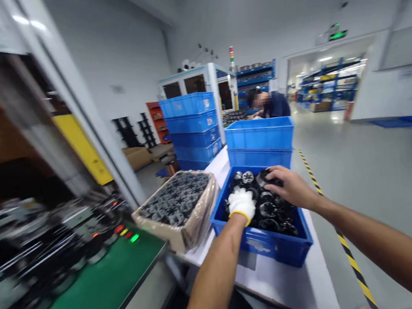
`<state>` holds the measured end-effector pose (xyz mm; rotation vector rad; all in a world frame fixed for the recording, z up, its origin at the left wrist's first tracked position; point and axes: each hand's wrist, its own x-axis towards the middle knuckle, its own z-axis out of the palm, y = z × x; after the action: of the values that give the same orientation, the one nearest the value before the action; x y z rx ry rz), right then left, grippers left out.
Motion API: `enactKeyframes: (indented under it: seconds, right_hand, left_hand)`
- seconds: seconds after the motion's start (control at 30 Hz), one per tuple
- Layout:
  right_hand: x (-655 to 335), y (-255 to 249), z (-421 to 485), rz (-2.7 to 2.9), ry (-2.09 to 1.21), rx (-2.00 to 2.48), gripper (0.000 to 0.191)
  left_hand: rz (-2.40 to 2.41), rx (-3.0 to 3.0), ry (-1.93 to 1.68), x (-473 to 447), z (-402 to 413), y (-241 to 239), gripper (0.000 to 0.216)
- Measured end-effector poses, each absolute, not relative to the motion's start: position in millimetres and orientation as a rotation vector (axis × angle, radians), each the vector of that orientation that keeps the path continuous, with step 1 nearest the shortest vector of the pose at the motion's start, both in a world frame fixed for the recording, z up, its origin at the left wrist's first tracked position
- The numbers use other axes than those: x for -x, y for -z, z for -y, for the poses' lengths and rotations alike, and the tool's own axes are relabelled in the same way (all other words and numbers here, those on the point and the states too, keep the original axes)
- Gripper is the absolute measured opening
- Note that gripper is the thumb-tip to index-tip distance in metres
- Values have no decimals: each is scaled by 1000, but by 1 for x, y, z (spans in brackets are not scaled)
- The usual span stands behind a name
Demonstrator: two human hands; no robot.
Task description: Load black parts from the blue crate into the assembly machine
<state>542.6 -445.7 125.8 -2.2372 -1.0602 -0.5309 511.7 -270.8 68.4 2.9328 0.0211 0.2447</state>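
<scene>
A blue plastic bin [278,255] on the table holds many round black parts with shiny metallic faces [268,209]. My left hand [242,204], in a white knitted glove with a yellow cuff, reaches into the bin's left side and rests among the parts. Its fingertips are hard to make out, so whether it grips a part is unclear. Bare, my right hand [288,185] is at the far right part of the bin. Its thumb and fingers are closed around a round black part [277,181], which the hand partly hides.
Left of the bin stands a plastic-lined carton [196,232] packed with dark parts. Stacked blue bins [260,138] stand directly behind, with a taller stack [190,126] farther left. A green-topped machine [129,264] is at left. Another person [277,103] works beyond the bins.
</scene>
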Motion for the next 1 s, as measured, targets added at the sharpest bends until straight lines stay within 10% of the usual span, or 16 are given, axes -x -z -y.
enactKeyframes:
  seconds: [0.3, 0.67, 1.0]
  right_hand:
    - [-472, -123, 361, 1229, 626, 1893, 18]
    - [-286, -27, 85, 2091, -171, 1617, 17]
    - [-186, -25, 47, 2203, 52, 1462, 50]
  left_hand:
    - [-317, -2683, -830, -336, 180, -100, 33]
    - [-1826, -2363, -21, -35, 23, -52, 46]
    - [-1980, -2069, -459, -36, -58, -35, 57]
